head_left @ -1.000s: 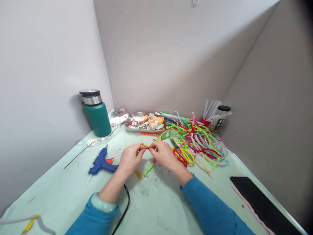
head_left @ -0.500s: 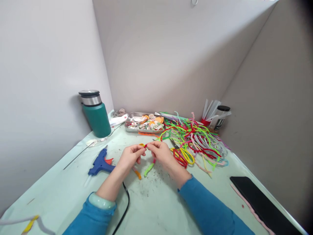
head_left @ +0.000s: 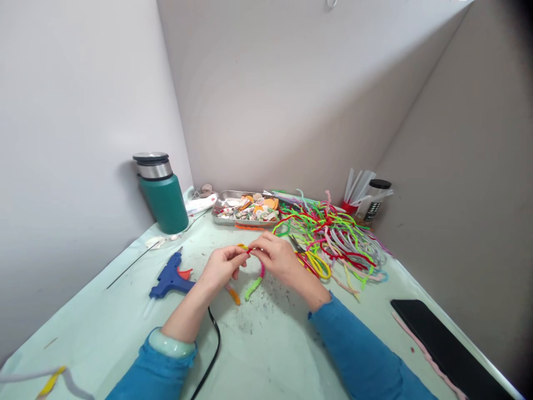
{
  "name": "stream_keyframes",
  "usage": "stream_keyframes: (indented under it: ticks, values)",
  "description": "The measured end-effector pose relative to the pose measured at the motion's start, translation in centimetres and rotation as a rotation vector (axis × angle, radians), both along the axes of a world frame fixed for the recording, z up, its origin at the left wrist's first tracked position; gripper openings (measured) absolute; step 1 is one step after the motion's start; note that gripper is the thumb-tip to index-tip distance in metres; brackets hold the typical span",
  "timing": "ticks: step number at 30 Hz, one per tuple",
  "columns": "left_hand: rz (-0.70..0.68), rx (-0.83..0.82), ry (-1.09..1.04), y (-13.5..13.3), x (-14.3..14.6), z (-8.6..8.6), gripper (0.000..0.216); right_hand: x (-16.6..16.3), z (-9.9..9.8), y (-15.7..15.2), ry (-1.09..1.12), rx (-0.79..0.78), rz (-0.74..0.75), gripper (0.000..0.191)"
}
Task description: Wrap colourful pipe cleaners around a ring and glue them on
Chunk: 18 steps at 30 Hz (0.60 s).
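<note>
Between my two hands is a multicoloured pipe cleaner (head_left: 262, 271), with a red bit at the fingertips, a yellow bit behind them and pink and green lengths curving down. My left hand (head_left: 222, 268) pinches it from the left, thumb against forefinger. From the right, my right hand (head_left: 277, 256) pinches the same red part, its fingertips almost touching the left ones. An orange pipe cleaner end (head_left: 234, 295) shows below my left hand; whether it joins the held piece is hidden. Scissors (head_left: 312, 261) with red and yellow handles lie just beyond my right hand.
A blue glue gun (head_left: 170, 278) with a black cord lies left of my hands. Behind stand a green bottle (head_left: 164, 203) and a metal tray (head_left: 245, 222) of small pieces. Pipe cleaners (head_left: 333, 236) heap at the back right; a black phone-like slab (head_left: 441, 344) lies front right.
My right hand has turned and its wrist has shifted slightly right, showing more of the pink curve. My left hand keeps its pinch in nearly the same place.
</note>
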<state>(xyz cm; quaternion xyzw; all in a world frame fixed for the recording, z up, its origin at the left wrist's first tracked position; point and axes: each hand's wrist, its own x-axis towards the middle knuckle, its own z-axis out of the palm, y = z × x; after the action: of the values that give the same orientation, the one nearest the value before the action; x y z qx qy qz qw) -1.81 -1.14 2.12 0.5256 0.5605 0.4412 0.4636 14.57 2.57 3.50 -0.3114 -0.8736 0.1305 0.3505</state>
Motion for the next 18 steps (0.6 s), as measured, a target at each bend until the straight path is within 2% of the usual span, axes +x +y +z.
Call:
stream_keyframes:
  ticks: [6, 10, 12, 18]
  values:
    - [-0.106, 0.016, -0.178, -0.3, -0.14, 0.17, 0.023, 0.12, 0.08, 0.13, 0.069, 0.01, 0.062, 0.012]
    - [-0.137, 0.014, -0.213, -0.3, -0.11, 0.2, 0.024, -0.32, -0.28, -0.1, 0.108, 0.007, 0.0, 0.012]
    - [-0.128, 0.018, -0.204, -0.3, -0.09, 0.17, 0.024, -0.4, -0.29, -0.15, 0.126, -0.013, -0.03, 0.012]
    - [-0.044, 0.004, -0.087, -0.26, 0.06, 0.2, 0.026, 0.45, 0.63, 0.34, 0.099, -0.091, 0.027, 0.014]
